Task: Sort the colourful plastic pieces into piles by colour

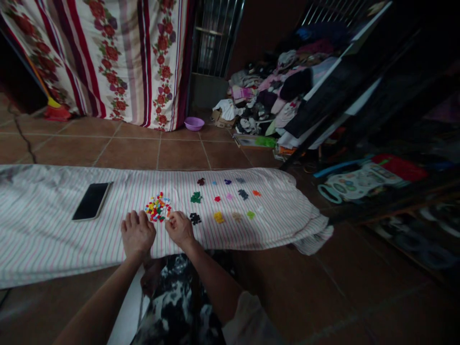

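A pile of small mixed-colour pieces (158, 207) lies on a striped cloth (118, 191). My left hand (138, 233) rests flat at the pile's left edge, fingers spread a little. At its right edge is my right hand (179, 229), thumb and fingers pinched together; whatever they hold is too small to make out. To the right, small single-colour heaps sit in rough rows, among them black (195, 218), green (196, 197), yellow (219, 217), grey (243, 194) and orange (256, 193).
A phone (92, 201) lies on the cloth at the left. Beyond the cloth, a purple basin (194, 123) stands on the tiled floor near a floral curtain (125, 62). Clothes (276, 91) are heaped at the back right.
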A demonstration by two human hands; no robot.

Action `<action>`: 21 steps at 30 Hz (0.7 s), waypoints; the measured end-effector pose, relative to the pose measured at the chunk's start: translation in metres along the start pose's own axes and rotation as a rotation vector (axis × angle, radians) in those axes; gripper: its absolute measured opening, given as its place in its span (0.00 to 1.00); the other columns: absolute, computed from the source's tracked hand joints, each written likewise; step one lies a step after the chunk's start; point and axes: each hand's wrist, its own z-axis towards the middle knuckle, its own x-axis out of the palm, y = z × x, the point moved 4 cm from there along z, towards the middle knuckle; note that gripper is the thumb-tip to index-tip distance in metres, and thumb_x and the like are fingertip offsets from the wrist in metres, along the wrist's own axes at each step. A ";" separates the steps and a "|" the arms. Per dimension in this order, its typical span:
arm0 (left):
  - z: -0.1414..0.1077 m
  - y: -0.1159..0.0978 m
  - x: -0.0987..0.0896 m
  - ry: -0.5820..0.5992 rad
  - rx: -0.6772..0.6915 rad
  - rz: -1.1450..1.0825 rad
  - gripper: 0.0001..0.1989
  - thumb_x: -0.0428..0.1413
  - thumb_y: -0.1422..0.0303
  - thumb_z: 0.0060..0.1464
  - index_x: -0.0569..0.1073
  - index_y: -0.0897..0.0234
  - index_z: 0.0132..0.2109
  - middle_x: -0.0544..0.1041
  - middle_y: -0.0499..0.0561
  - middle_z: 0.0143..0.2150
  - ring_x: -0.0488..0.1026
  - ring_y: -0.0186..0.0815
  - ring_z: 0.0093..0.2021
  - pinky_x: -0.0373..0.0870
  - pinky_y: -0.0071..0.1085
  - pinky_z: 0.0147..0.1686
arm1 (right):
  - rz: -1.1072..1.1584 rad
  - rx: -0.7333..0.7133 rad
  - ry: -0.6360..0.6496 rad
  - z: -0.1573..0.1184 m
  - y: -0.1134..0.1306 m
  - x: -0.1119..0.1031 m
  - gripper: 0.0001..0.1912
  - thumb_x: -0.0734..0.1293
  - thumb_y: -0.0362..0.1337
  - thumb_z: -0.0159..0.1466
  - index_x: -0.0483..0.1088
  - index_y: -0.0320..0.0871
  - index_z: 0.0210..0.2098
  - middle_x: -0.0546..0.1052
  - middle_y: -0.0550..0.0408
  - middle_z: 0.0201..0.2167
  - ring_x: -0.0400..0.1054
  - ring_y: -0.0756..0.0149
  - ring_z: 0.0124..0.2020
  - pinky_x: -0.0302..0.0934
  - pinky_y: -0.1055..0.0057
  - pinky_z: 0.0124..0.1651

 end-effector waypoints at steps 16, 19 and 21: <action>-0.001 -0.002 -0.008 0.003 0.014 0.060 0.21 0.38 0.65 0.59 0.67 0.70 0.52 0.67 0.64 0.53 0.61 0.48 0.58 0.55 0.44 0.55 | 0.304 0.200 -0.061 -0.012 -0.020 -0.067 0.08 0.60 0.37 0.60 0.68 0.44 0.37 0.74 0.58 0.26 0.70 0.69 0.28 0.63 0.75 0.32; -0.001 -0.002 -0.008 0.022 0.017 0.057 0.21 0.38 0.65 0.59 0.67 0.70 0.52 0.68 0.64 0.53 0.61 0.48 0.58 0.55 0.44 0.55 | 0.270 0.272 -0.240 -0.009 -0.057 -0.116 0.11 0.59 0.40 0.61 0.69 0.43 0.38 0.74 0.57 0.27 0.70 0.68 0.29 0.63 0.74 0.33; -0.001 -0.002 -0.009 0.033 0.019 0.065 0.22 0.38 0.65 0.59 0.67 0.70 0.52 0.67 0.64 0.53 0.61 0.48 0.58 0.55 0.44 0.55 | 0.212 0.295 -0.367 -0.011 -0.088 -0.150 0.13 0.58 0.42 0.61 0.70 0.42 0.39 0.75 0.55 0.28 0.68 0.68 0.28 0.63 0.73 0.33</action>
